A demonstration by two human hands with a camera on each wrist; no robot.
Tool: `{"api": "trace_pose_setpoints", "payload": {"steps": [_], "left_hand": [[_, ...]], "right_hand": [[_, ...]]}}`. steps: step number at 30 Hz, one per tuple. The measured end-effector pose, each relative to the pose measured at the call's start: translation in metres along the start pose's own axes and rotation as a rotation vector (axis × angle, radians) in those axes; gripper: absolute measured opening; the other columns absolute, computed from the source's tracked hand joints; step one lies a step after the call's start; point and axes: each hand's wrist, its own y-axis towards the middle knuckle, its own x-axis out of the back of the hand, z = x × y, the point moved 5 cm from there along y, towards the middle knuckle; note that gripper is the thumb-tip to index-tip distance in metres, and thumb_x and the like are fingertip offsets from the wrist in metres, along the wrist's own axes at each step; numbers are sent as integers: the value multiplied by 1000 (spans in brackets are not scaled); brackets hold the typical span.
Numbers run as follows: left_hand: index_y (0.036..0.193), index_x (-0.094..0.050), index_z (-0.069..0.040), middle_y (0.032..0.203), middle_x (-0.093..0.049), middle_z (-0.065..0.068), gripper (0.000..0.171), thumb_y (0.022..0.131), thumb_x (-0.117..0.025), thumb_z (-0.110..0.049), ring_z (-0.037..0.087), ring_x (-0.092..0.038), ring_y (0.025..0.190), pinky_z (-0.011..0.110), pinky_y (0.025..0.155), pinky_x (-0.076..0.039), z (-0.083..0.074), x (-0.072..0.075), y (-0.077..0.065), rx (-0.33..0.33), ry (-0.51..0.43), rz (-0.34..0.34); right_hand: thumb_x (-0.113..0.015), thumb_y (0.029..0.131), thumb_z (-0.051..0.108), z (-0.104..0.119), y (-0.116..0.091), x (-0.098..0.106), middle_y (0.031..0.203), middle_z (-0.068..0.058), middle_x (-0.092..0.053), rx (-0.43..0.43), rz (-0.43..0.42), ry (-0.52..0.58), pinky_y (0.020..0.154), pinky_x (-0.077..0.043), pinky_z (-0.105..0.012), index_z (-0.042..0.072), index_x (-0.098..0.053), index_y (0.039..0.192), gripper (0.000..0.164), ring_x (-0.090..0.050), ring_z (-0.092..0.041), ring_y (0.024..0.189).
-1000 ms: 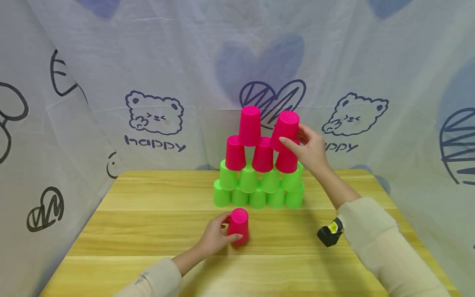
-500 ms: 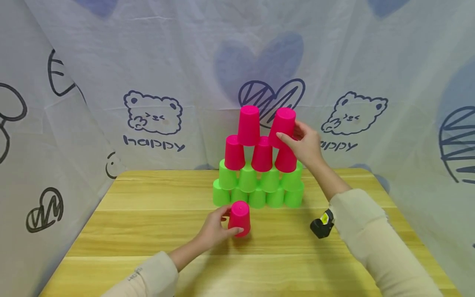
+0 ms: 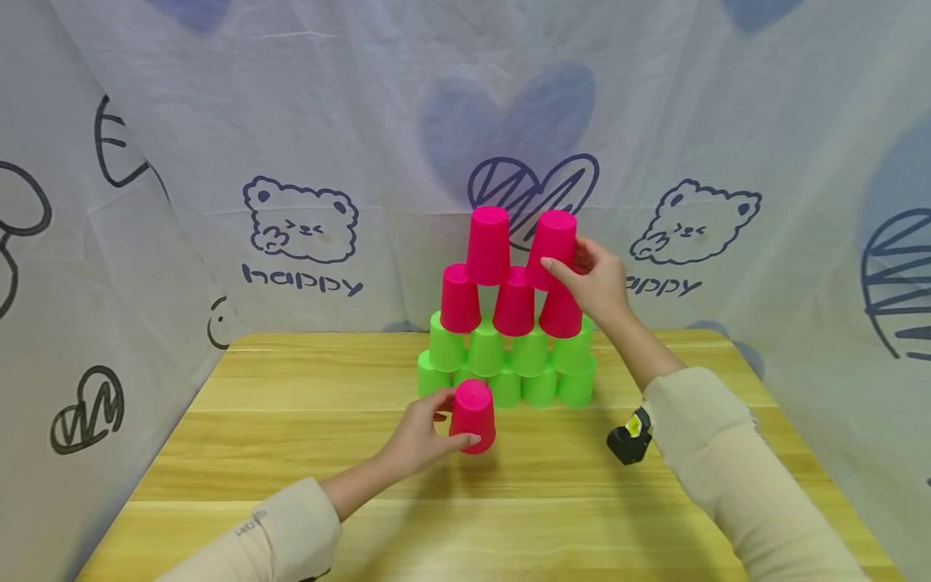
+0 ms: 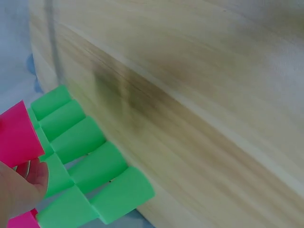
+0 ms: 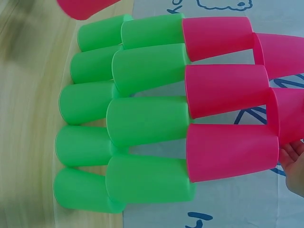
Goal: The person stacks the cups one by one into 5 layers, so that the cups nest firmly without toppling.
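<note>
An upside-down pink cup (image 3: pixel 473 419) is in my left hand (image 3: pixel 418 432), thumb in front and fingers behind, raised before the stack in the head view. My right hand (image 3: pixel 598 279) grips another upturned pink cup (image 3: pixel 554 242) on the stack's fourth row, its rim over the gap between two third-row cups. Beside it stands a fourth-row pink cup (image 3: pixel 488 246). Below are three pink cups (image 5: pixel 228 90) in the third row, then two rows of green cups (image 5: pixel 147 121). In the left wrist view, my left fingers (image 4: pixel 35 175) curl at the held pink cup (image 4: pixel 19 135).
The stack stands on a wooden table (image 3: pixel 291 453), toward its back edge. A printed cloth (image 3: pixel 393 121) hangs behind and at the sides. A black device (image 3: pixel 629 440) with a yellow label sits at my right wrist.
My left hand has lifted its pink cup off the table, up toward the stack. My right hand has shifted its cup slightly left and straightened it on the fourth row.
</note>
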Motion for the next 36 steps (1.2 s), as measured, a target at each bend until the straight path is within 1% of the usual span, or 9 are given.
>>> {"api": "trace_pose_setpoints", "payload": {"steps": [1, 4, 11, 17, 19, 26, 32, 36], "left_hand": [[116, -57, 0, 101, -67, 9, 51, 72, -79, -13, 21, -61, 93, 34, 78, -54, -2, 1, 1, 1, -3, -3], [117, -57, 0, 101, -67, 9, 52, 72, -79, -13, 21, -61, 93, 31, 78, -54, -9, 6, 3, 4, -9, -16], [118, -56, 1, 102, -67, 11, 53, 72, -78, -12, 24, -62, 93, 34, 78, -54, -23, 17, 8, -32, -12, -43], [119, -55, 0, 105, -66, 10, 54, 73, -78, -14, 23, -62, 94, 33, 80, -54, -36, 28, 15, -24, -22, -47], [120, -55, -1, 105, -66, 10, 54, 73, -78, -14, 23, -62, 94, 32, 80, -55, -41, 32, 18, -34, -25, -50], [118, -55, -1, 105, -66, 12, 51, 74, -77, -13, 23, -61, 93, 35, 81, -54, -61, 47, 29, -102, -21, -69], [118, -55, -2, 106, -65, 12, 51, 74, -77, -14, 24, -61, 94, 37, 82, -54, -74, 57, 37, -119, -16, -94], [118, -55, -2, 105, -66, 13, 52, 74, -78, -14, 24, -62, 95, 35, 81, -54, -83, 63, 42, -139, -6, -119]], "right_hand": [[-68, 84, 26, 0, 0, 0, 120, -20, -60, -1, -2, -1, 94, -49, -42, 1, -50, 130, 54, -58, -32, 108], [-68, 84, 26, -1, 1, -1, 121, -19, -59, -6, -4, 3, 95, -49, -42, 2, -50, 131, 56, -57, -31, 109], [-68, 84, 27, -2, 0, 0, 123, -19, -58, -30, -1, 19, 98, -47, -41, 2, -48, 132, 57, -56, -31, 112], [-68, 84, 26, 1, -3, 0, 124, -19, -58, -32, 7, 31, 99, -47, -41, 2, -48, 133, 57, -56, -31, 113], [-68, 84, 26, 1, -3, 0, 124, -19, -58, -34, 12, 31, 99, -46, -41, 2, -48, 133, 58, -55, -31, 113], [-68, 85, 27, 1, -3, -1, 125, -19, -57, -39, 17, 29, 100, -46, -41, 3, -47, 134, 58, -55, -31, 115], [-67, 85, 27, 1, -3, -1, 124, -19, -57, -35, 17, 27, 101, -45, -41, 3, -47, 133, 58, -55, -31, 114], [-67, 85, 25, 1, -3, -2, 124, -19, -57, -29, 18, 27, 101, -45, -41, 2, -47, 133, 58, -55, -31, 114]]}}
